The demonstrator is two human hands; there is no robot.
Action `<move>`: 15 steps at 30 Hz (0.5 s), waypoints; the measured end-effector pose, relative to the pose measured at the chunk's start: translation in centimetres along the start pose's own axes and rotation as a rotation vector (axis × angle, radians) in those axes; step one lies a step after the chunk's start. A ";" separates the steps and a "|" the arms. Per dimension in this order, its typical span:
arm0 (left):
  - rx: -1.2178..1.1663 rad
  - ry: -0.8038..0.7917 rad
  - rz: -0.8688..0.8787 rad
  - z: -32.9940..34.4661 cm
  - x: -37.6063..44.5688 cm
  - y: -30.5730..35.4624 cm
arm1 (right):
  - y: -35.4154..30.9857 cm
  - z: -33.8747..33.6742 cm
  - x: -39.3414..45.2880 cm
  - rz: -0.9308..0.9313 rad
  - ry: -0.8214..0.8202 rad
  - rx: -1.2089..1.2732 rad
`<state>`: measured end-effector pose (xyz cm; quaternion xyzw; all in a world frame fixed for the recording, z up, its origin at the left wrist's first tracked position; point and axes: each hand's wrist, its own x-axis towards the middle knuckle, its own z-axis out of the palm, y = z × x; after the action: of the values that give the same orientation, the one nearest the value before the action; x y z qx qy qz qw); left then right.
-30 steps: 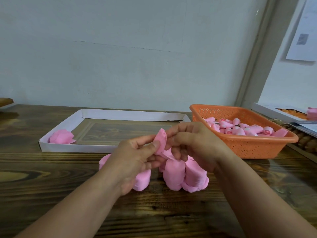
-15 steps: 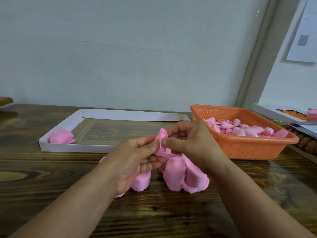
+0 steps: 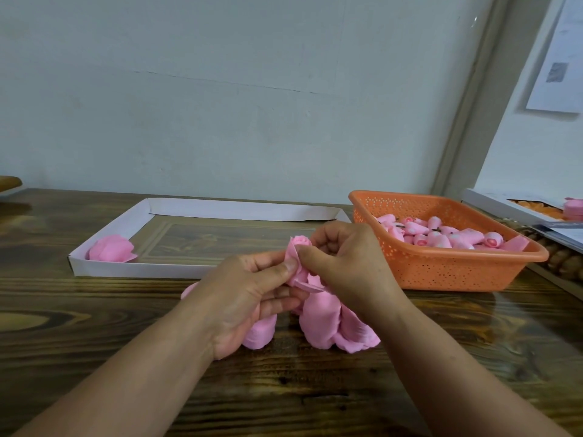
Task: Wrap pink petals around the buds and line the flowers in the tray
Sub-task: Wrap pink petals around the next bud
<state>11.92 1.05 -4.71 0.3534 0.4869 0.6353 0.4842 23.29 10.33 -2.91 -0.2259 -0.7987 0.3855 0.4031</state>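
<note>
Centre frame: left hand (image 3: pixel 249 298) and right hand (image 3: pixel 350 263) both pinch a pink petal (image 3: pixel 298 269) round a bud (image 3: pixel 301 240), above loose petals (image 3: pixel 321 323) on the table (image 3: pixel 94 326). Step: wrapping. Next, likely: close the wrap, set it beside the finished flower (image 3: pixel 110 252) in the white tray (image 3: pixel 132 269), mid-left. Orange basket (image 3: pixel 441 269), right, holds buds. No legible writing.

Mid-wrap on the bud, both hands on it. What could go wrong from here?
1. The petal is held only by a pinch between left hand and right hand; a slip would likely let it unwrap from the bud.
2. The loose petal pile lies right under the wrists and could get dragged or crushed.
3. The tray lies beyond that pile, so reaching over may scatter petals.
</note>
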 end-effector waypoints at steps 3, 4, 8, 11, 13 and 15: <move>-0.004 0.020 -0.005 0.0 0.0 0.0 | 0.0 0.0 0.1 0.026 -0.003 0.028; -0.007 0.026 -0.007 0.0 0.1 0.0 | 0.0 -0.1 0.0 0.039 -0.011 0.059; -0.009 0.042 -0.014 -0.2 0.2 0.0 | -0.2 -0.7 -0.1 0.058 -0.086 0.164; -0.011 0.064 -0.014 -0.3 0.2 0.0 | -0.5 -0.9 -0.3 0.044 -0.148 0.181; 0.004 0.064 -0.006 -0.2 0.2 0.0 | -0.6 -0.8 -0.3 0.043 -0.153 0.160; 0.024 0.049 0.003 -0.2 0.1 0.0 | -0.5 -0.7 -0.2 0.058 -0.136 0.144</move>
<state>11.74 1.08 -4.78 0.3442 0.5058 0.6385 0.4670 23.97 10.19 -2.34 -0.1928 -0.7875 0.4679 0.3517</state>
